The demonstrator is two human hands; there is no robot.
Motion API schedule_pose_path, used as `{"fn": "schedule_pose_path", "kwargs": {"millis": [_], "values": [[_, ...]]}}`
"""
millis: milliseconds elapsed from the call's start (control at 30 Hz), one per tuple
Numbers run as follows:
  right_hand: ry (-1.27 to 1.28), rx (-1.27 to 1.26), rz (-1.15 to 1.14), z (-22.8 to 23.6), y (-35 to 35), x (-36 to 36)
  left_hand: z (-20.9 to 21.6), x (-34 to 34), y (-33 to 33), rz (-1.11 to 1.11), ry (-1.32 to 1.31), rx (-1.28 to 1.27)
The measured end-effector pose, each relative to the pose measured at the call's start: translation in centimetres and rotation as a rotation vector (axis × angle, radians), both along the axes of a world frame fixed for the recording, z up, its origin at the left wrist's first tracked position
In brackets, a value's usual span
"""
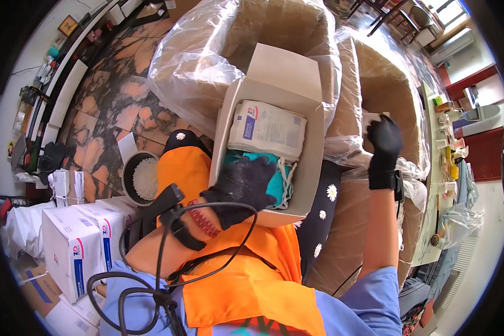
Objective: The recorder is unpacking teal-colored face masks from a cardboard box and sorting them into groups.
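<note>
A long white carton (315, 168), its end flap raised, rests across my lap. White printed packets (274, 130) are stacked in its far part. Teal folded fabric (275, 180) with white ties (287, 182) fills the near part. My left hand (243, 185), in a black glove, lies over the teal fabric with its fingers apart. To the right, my right hand (385, 140), also black-gloved, reaches over a plastic-lined cardboard box (389, 78) with curled fingers. A pale packet (368, 124) shows beside these fingers; whether they grip it is hidden.
Another plastic-lined cardboard box (193, 61) stands ahead. At left are a dark bin (130, 178) with white granules and stacked white cartons (67, 246). A black cable (162, 257) loops near my left forearm. A cluttered table (431, 224) runs along the right.
</note>
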State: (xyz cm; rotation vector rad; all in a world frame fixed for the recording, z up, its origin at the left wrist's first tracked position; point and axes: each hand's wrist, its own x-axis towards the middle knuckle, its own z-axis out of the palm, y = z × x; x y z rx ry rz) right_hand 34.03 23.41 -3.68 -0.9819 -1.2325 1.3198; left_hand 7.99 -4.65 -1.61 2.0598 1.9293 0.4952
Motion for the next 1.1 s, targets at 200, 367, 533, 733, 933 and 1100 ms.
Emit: {"fn": "schedule_pose_path", "kwargs": {"millis": [200,367,533,733,933,1100], "values": [[-0.898,0.810,0.650,2.2,-11.2,-13.5,-2.1,-0.5,-0.6,-0.185,-0.346,-0.387],[-1.609,0.802,0.704,-0.3,-13.3,-17.5,-1.9,-0.2,0.3,-0.160,-0.330,-0.467],[-1.527,0.807,0.650,-1.1,-11.7,-17.1,-1.1,-0.3,0.7,-0.107,-0.334,-0.438],[-0.978,0.630,0.479,0.8,-9.9,-15.8,-0.2,-0.9,0.4,0.012,-0.394,-0.192],[-0.875,0.559,0.505,0.4,-7.8,-14.0,2.2,-3.9,3.1,0.225,-0.493,0.352],[-0.944,0.647,0.480,0.4,-8.4,-14.9,1.4,-8.5,8.3,0.192,-0.155,0.582]]}}
